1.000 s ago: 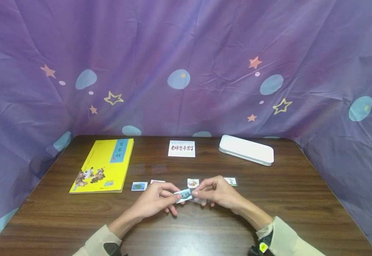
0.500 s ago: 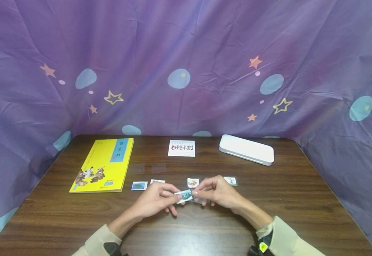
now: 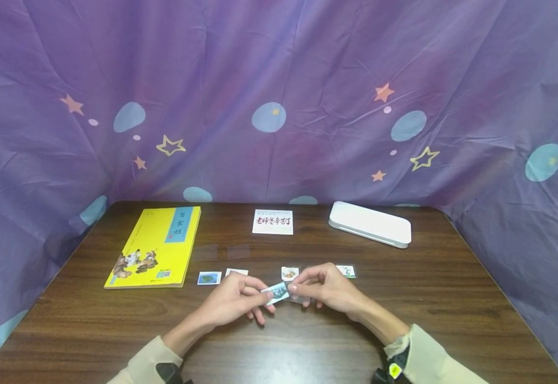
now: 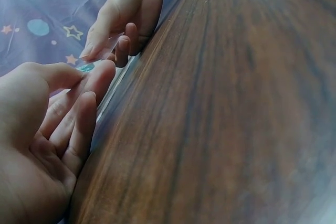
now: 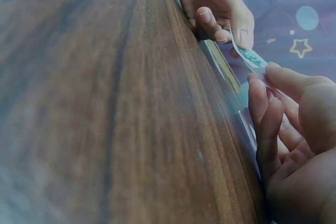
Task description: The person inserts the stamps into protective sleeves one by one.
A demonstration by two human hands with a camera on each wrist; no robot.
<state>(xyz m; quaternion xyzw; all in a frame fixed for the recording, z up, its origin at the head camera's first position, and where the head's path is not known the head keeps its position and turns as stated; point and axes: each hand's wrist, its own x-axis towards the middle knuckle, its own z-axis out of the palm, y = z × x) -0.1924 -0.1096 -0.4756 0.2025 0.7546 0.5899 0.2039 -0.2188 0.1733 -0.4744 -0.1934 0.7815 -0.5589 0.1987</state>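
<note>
My left hand (image 3: pixel 236 301) pinches a small blue-green picture stamp (image 3: pixel 276 293) between thumb and fingers, above the table. From the other side my right hand (image 3: pixel 329 288) pinches a small clear plastic sleeve (image 3: pixel 299 296) by the stamp's right end. In the right wrist view the stamp (image 5: pixel 252 57) bends slightly between the two hands; whether its end lies inside the sleeve I cannot tell. The left wrist view shows the sleeve's clear film (image 4: pixel 111 45) at the right fingers. Behind the hands lie a blue stamp (image 3: pixel 209 278), a partly hidden stamp (image 3: pixel 237 272) and a sleeved stamp (image 3: pixel 289 274).
Another sleeved stamp (image 3: pixel 347 271) lies beyond my right hand. Two faint clear sleeves (image 3: pixel 238 252) lie farther back. A yellow book (image 3: pixel 156 250) is at the left, a white card (image 3: pixel 272 222) at the back and a white case (image 3: pixel 370 224) at the back right of the wooden table (image 3: pixel 279 352).
Both hands stay almost in place. The stamp's tilt between the fingers shifts very slightly; nothing is let go or taken up.
</note>
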